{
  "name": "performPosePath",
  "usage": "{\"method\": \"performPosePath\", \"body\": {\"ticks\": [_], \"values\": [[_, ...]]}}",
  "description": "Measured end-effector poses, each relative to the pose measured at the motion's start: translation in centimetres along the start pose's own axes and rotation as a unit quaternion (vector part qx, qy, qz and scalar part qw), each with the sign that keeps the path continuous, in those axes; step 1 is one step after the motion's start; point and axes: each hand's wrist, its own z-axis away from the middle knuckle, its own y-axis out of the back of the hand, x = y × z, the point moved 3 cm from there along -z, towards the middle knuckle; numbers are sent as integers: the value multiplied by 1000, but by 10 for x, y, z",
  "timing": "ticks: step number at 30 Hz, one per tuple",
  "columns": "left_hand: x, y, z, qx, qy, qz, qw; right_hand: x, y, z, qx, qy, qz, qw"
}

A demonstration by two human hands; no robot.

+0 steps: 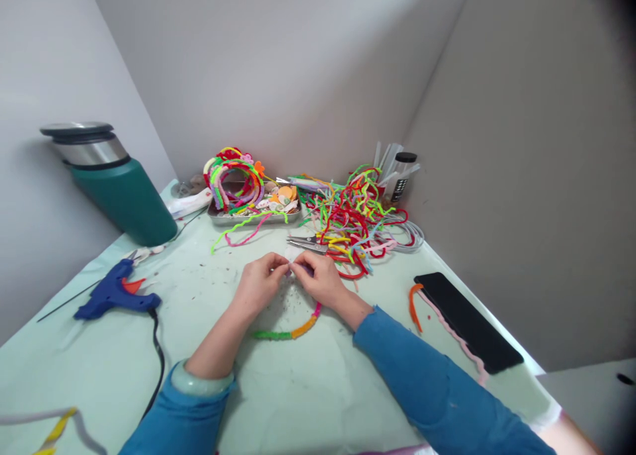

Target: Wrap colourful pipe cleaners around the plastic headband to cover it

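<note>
A curved band wrapped in pipe cleaner (304, 328) shows green, orange and pink stretches below my hands. Its upper part runs up under my right hand (318, 277), which is closed around it. My left hand (262, 281) meets the right one fingertip to fingertip, pinching a bit of purple pipe cleaner (288, 272). The fingers cover most of that purple piece. Just beyond my hands lie scissors (309, 244) and yellow-handled pliers (332, 238). Small dark scraps dot the table around the band.
A blue glue gun (116, 291) with a cord lies left, near a green bottle (124, 193). At the back are a metal tray (253, 219) holding wrapped headbands and a heap of pipe cleaners (352, 206). A black phone (467, 322) lies right beside a pink strand (454, 336).
</note>
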Motion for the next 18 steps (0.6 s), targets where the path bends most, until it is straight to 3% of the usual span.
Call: {"method": "performPosePath", "body": {"ticks": [18], "values": [[-2,-5,2,-62,81,121,987,2,-3,1,-22,15,-24,999]]}}
